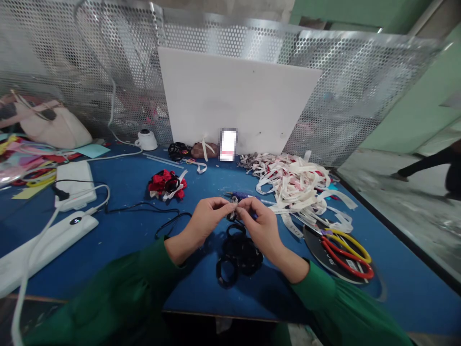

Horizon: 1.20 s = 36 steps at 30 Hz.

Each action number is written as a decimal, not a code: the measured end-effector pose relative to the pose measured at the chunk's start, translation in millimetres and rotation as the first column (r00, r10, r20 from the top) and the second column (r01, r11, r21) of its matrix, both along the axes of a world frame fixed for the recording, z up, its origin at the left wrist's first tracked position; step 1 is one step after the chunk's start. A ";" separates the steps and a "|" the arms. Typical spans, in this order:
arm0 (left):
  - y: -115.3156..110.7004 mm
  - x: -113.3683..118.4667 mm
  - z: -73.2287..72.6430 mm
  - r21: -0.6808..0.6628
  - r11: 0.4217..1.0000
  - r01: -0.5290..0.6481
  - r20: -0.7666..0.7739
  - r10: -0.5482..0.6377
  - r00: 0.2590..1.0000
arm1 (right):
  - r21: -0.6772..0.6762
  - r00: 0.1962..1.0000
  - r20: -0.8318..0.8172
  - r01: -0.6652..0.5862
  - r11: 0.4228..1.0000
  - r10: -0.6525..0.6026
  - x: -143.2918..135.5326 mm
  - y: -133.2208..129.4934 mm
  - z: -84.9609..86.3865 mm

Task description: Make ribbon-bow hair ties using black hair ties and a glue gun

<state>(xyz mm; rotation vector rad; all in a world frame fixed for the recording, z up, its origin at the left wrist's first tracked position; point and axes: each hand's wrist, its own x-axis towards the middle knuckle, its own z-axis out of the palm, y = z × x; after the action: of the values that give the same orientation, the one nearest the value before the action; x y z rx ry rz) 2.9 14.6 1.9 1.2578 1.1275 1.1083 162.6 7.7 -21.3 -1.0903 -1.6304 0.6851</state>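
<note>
My left hand [211, 216] and my right hand [257, 221] meet above the middle of the blue table, thumbs and forefingers pinched. Between the fingertips is a small black loop [231, 216] that looks like a hair tie, with a pale bit at its top, partly hidden by the fingers. Below the hands lies a pile of black hair ties [243, 250]. Just behind the fingertips rests a blue glue gun [247, 196], mostly covered by my right hand. To the left sits a bunch of red and black fabric hair ties [166, 185] with white ribbon.
White ribbons [295, 182] heap at the back right. Scissors with red and yellow handles [351, 252] lie on a black disc [317, 250]. A power strip [46, 250] and cables run along the left. A lit phone [228, 144] leans against a white board [234, 96].
</note>
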 end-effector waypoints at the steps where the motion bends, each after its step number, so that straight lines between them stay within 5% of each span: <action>1: 0.0 -0.2 -0.1 -0.005 1.000 -0.001 -0.002 0.001 1.000 | 0.001 1.000 0.002 -0.001 1.000 0.001 0.0 0.0 0.2; 24: -0.3 -0.7 -1.0 0.067 0.998 0.018 -0.067 -0.013 0.998 | -0.012 1.000 -0.024 -0.001 1.000 0.001 0.2 -2.3 3.6; 36: -2.2 -2.1 -0.2 0.170 0.985 -0.039 -0.177 0.069 0.982 | -0.018 1.000 0.002 -0.029 0.999 0.029 -1.1 -0.7 0.5</action>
<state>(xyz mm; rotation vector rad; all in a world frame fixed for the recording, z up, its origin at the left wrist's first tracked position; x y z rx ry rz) 0.8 12.4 1.7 1.4915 1.2320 1.1649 161.5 7.0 -20.8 -1.0822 -1.6478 0.7194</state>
